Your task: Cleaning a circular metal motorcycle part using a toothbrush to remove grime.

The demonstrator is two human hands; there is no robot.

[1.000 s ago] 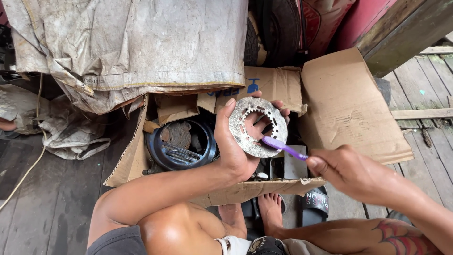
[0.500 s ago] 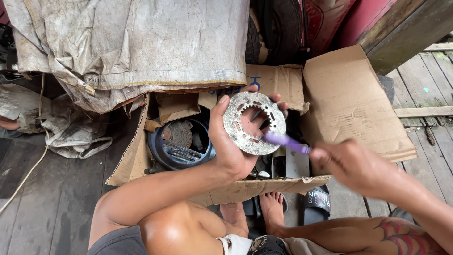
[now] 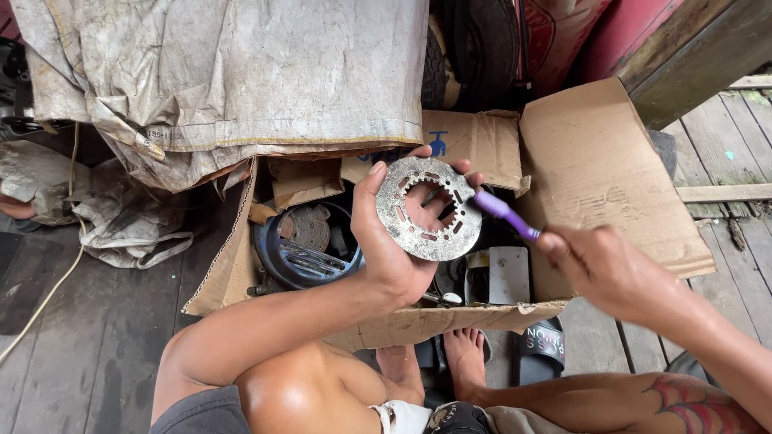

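Observation:
My left hand [image 3: 392, 241] holds a round, toothed metal plate [image 3: 402, 210] upright over an open cardboard box [image 3: 611, 177]. The plate is grey, worn, with slots around its ring and a notched centre hole. My right hand [image 3: 599, 269] grips a purple-handled brush [image 3: 504, 214] whose head rests against the plate's right edge. My fingers show through the plate's centre hole.
Inside the box lie a dark round metal dish [image 3: 301, 249] with parts and a flat grey piece [image 3: 509, 275]. A dirty tarp [image 3: 241, 80] covers things behind. My bare foot [image 3: 465, 354] and a black sandal [image 3: 540, 347] rest on the wooden floor planks [image 3: 80, 337].
The brush head has moved up along the plate's right side while my right hand shifted slightly right. My left hand keeps the plate in nearly the same place.

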